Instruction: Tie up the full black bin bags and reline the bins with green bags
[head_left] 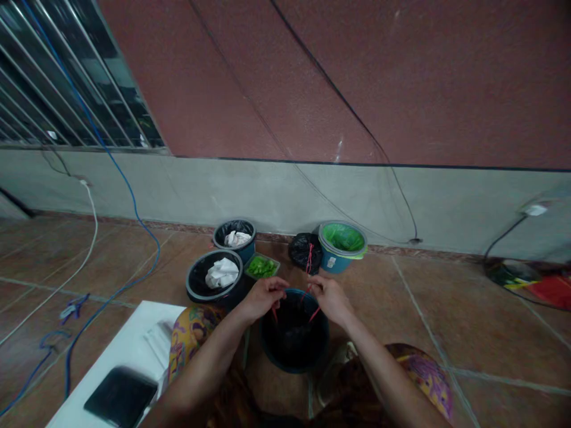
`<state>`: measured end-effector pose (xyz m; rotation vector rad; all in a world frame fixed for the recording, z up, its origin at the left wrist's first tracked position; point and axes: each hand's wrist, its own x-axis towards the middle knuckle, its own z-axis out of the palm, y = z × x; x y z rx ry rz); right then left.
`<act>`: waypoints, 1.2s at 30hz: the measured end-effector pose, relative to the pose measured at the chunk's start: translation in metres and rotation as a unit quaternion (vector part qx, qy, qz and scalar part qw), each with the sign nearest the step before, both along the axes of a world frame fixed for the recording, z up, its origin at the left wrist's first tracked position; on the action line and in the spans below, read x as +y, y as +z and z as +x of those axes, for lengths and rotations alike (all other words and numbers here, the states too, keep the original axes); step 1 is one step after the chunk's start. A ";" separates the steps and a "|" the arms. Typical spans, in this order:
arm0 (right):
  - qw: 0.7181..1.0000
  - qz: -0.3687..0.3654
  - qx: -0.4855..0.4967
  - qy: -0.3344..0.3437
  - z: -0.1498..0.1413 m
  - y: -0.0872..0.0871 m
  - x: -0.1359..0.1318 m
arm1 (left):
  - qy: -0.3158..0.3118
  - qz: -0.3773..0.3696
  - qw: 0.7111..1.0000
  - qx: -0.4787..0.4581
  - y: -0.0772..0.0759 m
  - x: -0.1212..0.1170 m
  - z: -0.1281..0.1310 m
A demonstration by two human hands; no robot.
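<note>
Between my knees stands a dark round bin (294,359) lined with a black plastic bag (292,333). My left hand (264,297) is at the bin's left rim, fingers closed on a red drawstring (275,315) that runs down into the bag. Over the right rim, my right hand (331,299) pinches another stretch of red drawstring (314,314). Just beyond the bin, a knotted black bag (300,252) with a red tie rests on the floor. My fingertips are small in view, so their exact grip is hard to make out.
Left of centre are two lined bins (194,291) (250,248) holding white crumpled stuff, and a tray of green items (262,267). A bin with a green liner (342,236) stands by the wall. A blue cable (134,202) crosses the floor; a dark device (120,395) lies on a white board (147,315).
</note>
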<state>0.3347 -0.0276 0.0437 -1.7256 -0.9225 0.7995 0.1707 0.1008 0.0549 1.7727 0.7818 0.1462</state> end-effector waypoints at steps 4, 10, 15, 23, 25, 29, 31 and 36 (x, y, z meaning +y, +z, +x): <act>0.998 -0.041 -0.039 -0.009 -0.002 0.001 -0.001 | -0.038 0.085 0.995 0.039 0.001 0.002 -0.001; 0.995 0.004 -0.030 0.093 -0.011 -0.002 0.003 | -0.089 0.169 0.981 0.021 0.012 -0.002 0.010; 0.987 -0.056 -0.069 0.131 -0.036 -0.022 0.012 | -0.070 0.184 0.980 0.006 0.016 -0.012 0.022; 0.991 -0.079 -0.088 0.069 -0.038 -0.038 0.022 | 0.002 0.184 0.983 -0.002 -0.017 0.002 0.005; 0.990 -0.084 -0.089 0.069 -0.033 -0.033 0.021 | -0.033 0.176 0.984 -0.013 -0.029 0.001 -0.003; 0.994 -0.069 -0.055 0.068 -0.036 -0.028 0.022 | -0.113 0.128 0.983 -0.072 -0.058 -0.018 -0.005; 0.996 -0.049 -0.039 0.068 -0.036 -0.030 0.023 | -0.079 0.100 0.988 -0.084 -0.075 -0.025 -0.001; 0.995 -0.065 -0.056 0.055 -0.008 -0.038 0.004 | 0.132 0.005 0.987 -0.092 -0.114 -0.014 -0.004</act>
